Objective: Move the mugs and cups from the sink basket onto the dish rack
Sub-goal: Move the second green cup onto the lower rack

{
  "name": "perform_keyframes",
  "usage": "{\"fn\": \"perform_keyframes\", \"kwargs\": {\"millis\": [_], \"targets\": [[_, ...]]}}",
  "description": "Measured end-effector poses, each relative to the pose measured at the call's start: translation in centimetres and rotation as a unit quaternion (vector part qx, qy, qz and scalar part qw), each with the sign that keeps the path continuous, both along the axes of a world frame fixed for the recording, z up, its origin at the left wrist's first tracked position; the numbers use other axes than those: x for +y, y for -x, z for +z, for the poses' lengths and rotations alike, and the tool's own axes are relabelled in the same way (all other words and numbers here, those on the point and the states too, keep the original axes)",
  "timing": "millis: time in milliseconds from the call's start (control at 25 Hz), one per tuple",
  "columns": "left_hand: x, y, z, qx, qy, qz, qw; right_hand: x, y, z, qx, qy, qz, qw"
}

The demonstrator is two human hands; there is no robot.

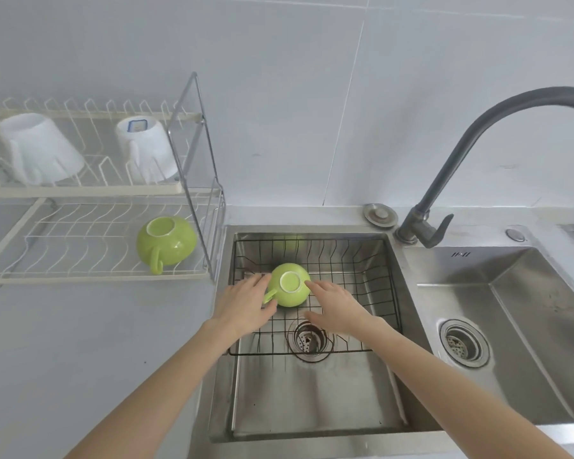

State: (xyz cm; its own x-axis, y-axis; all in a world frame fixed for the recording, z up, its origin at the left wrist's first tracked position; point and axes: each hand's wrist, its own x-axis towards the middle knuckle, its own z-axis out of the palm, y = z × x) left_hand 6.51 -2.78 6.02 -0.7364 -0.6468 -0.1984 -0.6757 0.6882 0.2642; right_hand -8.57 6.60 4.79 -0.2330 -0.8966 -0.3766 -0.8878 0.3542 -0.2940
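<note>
Down in the left sink basin (312, 409), both forearms reach forward over the near rim to the black wire sink basket (383, 293), which spans the basin's far half above the drain. An upside-down green cup (290, 286) lies in the basket toward its far left corner, white foot ring up, handle pointing left. The left hand (246, 304) lies against the cup's handle side with fingers straight and spread, not curled around it. The right hand (337, 304) is likewise open; its forefinger tip touches the cup's right flank and the thumb stretches loose over the wires. Beyond, on the counter's left, the dish rack (90, 190) carries a second green cup (166, 243) upside down at the right end of its lower shelf. Its upper shelf holds a left white mug (40, 149) and a right white mug (148, 149), both inverted. A dark faucet (478, 154) rises behind the basins' divide.
</note>
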Motion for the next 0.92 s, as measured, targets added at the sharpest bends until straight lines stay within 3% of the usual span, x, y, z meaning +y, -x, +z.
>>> {"fn": "perform_keyframes", "kwargs": {"millis": [360,600,920], "targets": [[-3.7,4.9,-4.1,-0.026,-0.091,0.038,0.995,-2.6,3.2,-5.1,-0.127,-0.048,-0.109,0.985],[-7.2,7.5,-8.9,-0.010,-0.185,0.086,0.979,-5.2,4.5,-7.6,-0.234,-0.062,-0.239,0.940],[-8.8,10.1,-13.2,0.009,-0.238,0.136,0.962,-8.2,5.2,-11.9,-0.322,-0.065,-0.342,0.881]]}}
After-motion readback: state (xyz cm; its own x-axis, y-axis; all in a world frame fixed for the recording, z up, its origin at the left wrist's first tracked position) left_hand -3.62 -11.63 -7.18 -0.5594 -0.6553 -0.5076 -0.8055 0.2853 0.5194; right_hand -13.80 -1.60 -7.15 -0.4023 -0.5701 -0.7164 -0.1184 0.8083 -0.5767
